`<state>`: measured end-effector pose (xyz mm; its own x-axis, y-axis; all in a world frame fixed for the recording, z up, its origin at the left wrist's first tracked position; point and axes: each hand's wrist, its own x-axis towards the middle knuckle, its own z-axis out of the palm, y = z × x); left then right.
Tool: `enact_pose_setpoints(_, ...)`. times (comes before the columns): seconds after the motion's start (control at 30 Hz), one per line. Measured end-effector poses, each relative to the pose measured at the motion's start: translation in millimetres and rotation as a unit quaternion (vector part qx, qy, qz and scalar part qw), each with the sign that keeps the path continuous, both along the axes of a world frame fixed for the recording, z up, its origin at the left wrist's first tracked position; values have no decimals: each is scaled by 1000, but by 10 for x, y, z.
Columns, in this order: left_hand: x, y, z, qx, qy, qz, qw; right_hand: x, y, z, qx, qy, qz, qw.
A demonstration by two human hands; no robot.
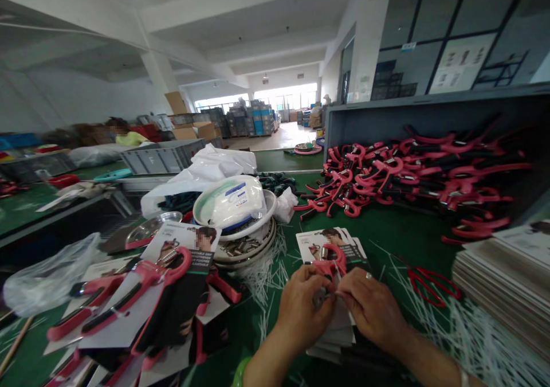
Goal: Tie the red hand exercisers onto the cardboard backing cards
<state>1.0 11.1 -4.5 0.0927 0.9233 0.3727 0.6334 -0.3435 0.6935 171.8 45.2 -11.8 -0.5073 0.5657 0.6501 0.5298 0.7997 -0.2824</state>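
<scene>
My left hand [305, 304] is closed around the lower part of a pink spring-loaded, clamp-like tool [336, 256]. A greyish round end shows between its fingers. The tool lies on a printed card [307, 243] at the top of a stack. From the other side, my right hand [369, 304] pinches close against the handles; its fingertips meet those of my left hand, and whatever sits between them is too small to make out. To the left are similar pink tools with black grips [161, 272] on cards, and one has a thin white tie round its handle.
Many loose pink tools [378, 169] fill a grey shelf box at the right. White plastic ties [468, 335], red-handled scissors [429, 286] and a card stack [502, 284] lie nearer. Ahead are a white basin [268, 206] holding a packet and a clear plastic bag [51, 275].
</scene>
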Motion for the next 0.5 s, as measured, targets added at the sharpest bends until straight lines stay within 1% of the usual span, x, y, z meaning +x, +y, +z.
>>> enact_pose_setpoints(0.07,-45,-1,74,-16,43,2,999,30,-28,-44,-5,51,-40,998)
enact_pose_setpoints(0.1,-67,0,99,-25,59,3,998,56,-38,-52,-12,82,-77,994)
enact_pose_setpoints(0.17,-101,-3,118,-43,64,5,997,118,-43,-38,-26,135,-149,979)
enact_pose_setpoints(0.2,-109,-10,111,-50,57,3,997,145,-38,-19,-36,148,-164,975)
enact_pose_setpoints(0.23,-111,-21,94,-55,49,-3,997,164,-29,5,-48,147,-156,976)
enact_pose_setpoints(0.27,-108,-34,69,-57,43,-7,997,175,-17,30,-62,132,-127,981)
enact_pose_setpoints(0.37,-86,-75,-30,-39,30,-9,999,146,27,97,-89,37,-6,995)
enact_pose_setpoints(0.4,-79,-83,-63,-31,22,-4,999,120,43,114,-87,5,21,996)
enact_pose_setpoints(0.5,-78,-82,-132,-22,-18,18,999,28,85,148,-66,-65,55,994)
